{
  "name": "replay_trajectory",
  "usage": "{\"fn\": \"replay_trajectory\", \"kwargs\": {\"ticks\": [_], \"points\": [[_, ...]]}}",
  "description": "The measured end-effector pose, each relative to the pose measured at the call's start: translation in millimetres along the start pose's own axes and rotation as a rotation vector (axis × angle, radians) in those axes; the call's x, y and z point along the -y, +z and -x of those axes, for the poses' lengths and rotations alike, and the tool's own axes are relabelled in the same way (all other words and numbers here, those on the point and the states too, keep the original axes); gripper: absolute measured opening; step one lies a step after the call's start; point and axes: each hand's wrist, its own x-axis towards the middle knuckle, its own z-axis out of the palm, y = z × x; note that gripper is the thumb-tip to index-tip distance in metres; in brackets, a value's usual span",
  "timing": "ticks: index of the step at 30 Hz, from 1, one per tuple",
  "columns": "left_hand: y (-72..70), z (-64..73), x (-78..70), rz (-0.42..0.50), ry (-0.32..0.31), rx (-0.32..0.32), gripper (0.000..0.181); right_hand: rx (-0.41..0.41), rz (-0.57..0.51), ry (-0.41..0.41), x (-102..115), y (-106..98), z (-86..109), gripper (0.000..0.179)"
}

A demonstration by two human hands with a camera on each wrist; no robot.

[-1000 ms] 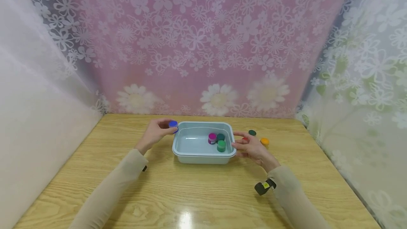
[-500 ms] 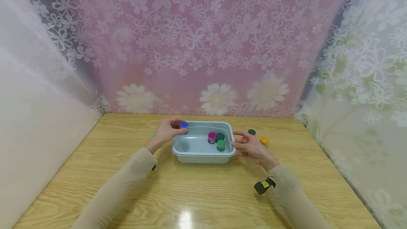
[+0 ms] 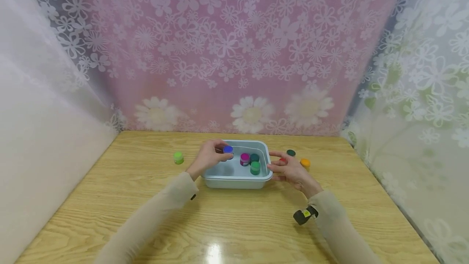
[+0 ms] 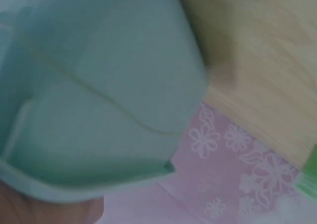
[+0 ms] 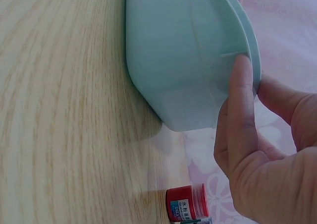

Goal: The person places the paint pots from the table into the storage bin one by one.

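Observation:
In the head view my left hand point(image 3: 209, 158) pinches a blue paint jar point(image 3: 228, 151) between thumb and fingers, over the left half of a pale blue plastic tray point(image 3: 234, 179). Inside the tray, toward its right end, stand a magenta jar point(image 3: 244, 159), a dark green jar point(image 3: 254, 158) and a green jar point(image 3: 255, 168). My right hand point(image 3: 291, 172) grips the tray's right rim; the right wrist view shows its fingers against the outer wall and the thumb at the rim. The left wrist view shows mostly tray wall; the blue jar is hidden there.
On the wooden table point(image 3: 238, 223), a light green jar point(image 3: 178, 157) stands left of the tray. Right of it, near my right hand, are a red jar point(image 5: 185, 203), another dark green jar point(image 3: 291, 153) and an orange jar point(image 3: 305, 162). A floral curtain point(image 3: 220, 52) hangs behind.
My left hand has carried the blue jar rightward, from the tray's left rim to above its inside. The light green jar has come into sight behind it. My right hand has stayed put.

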Motion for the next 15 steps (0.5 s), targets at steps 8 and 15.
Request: {"fn": "replay_trajectory", "kwargs": {"ticks": [8,15], "points": [[17.8,-2.6,-5.4,-0.034,-0.053,0.068,0.036,0.005,0.002,0.006,0.7,-0.2,2.2,0.069],[29.6,-11.3,-2.7,-0.041,-0.073,0.113,0.041,0.002,0.0,0.006,2.3,0.2,2.6,0.07]]}}
